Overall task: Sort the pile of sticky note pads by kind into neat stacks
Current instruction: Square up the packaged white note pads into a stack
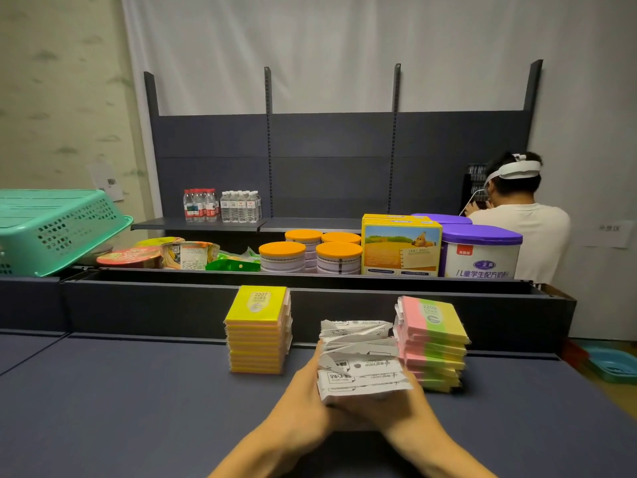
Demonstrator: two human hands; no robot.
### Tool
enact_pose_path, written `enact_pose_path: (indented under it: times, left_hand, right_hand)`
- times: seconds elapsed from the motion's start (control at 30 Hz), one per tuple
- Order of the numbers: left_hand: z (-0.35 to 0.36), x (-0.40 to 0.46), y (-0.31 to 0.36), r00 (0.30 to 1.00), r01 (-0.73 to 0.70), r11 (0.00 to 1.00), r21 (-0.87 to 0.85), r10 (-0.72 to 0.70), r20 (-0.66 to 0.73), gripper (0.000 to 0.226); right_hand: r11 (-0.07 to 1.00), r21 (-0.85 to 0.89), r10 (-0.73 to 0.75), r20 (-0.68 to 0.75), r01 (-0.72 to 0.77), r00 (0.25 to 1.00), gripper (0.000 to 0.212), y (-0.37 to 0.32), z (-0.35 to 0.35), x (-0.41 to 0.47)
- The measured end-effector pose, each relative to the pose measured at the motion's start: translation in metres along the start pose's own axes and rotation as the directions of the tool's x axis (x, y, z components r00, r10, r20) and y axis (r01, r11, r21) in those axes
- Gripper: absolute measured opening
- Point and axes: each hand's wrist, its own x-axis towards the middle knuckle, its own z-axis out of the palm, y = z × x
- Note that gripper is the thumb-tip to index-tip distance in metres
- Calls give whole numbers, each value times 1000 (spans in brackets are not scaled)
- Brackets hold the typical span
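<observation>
Right now, from the head camera, both hands are pressed around a stack of white-wrapped pads (358, 360) in the middle of the dark table (120, 401). The left hand (303, 395) cups the stack's left side with fingers curled up against it, and the right hand (400, 405) closes around the lower right corner, so the stack is clasped between the two. The wrappers look crumpled and sit unevenly, edges not lined up.

To the left, apart from the hands, stands a yellow stack (258, 331) with a label reading 2207 on top. Just beside the white stack on the right stands a pink, green and yellow stack (432, 343), slightly fanned; whether the two touch I cannot tell.

Behind the table's raised back edge sit orange-lidded tins (312, 255), a yellow box (401, 246), a purple-lidded tub (481, 251) and a tilted green basket (58, 225). Another person (517, 215) in a white shirt stands at the far right, facing away.
</observation>
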Motion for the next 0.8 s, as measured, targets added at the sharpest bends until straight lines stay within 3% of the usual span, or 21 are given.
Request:
enact_pose_path:
  times: [0.03, 0.1, 0.13, 0.27, 0.37, 0.7, 0.8]
  left_hand:
    - [0, 3, -2, 1000, -16, 1000, 10, 17, -21, 79]
    - [1, 3, -1, 999, -35, 996, 81, 36, -12, 78]
    - [2, 2, 1, 999, -34, 992, 119, 35, -3, 76]
    - [-5, -1, -2, 999, 12, 984, 179, -19, 40, 79]
    - [-12, 1, -1, 990, -25, 984, 178, -1, 141, 85]
    - [-17, 4, 2, 988, 13, 993, 118, -30, 150, 74]
    - [-12, 4, 2, 995, 38, 989, 145, -51, 91, 70]
  right_hand:
    - [999, 5, 45, 179, -47, 983, 62, -9, 1, -13]
    - [985, -35, 171, 164, -167, 972, 65, -14, -12, -12]
    - [977, -39, 213, 241, -210, 947, 67, -23, -27, -15]
    - [969, -97, 248, 385, -228, 889, 69, -54, -36, -8]
    - [980, -152, 182, 449, -125, 875, 60, -72, -41, 1]
    - [968, -205, 211, 363, -143, 908, 69, -71, -39, 1]
    - [969, -184, 220, 353, -163, 909, 66, -73, -33, -4]
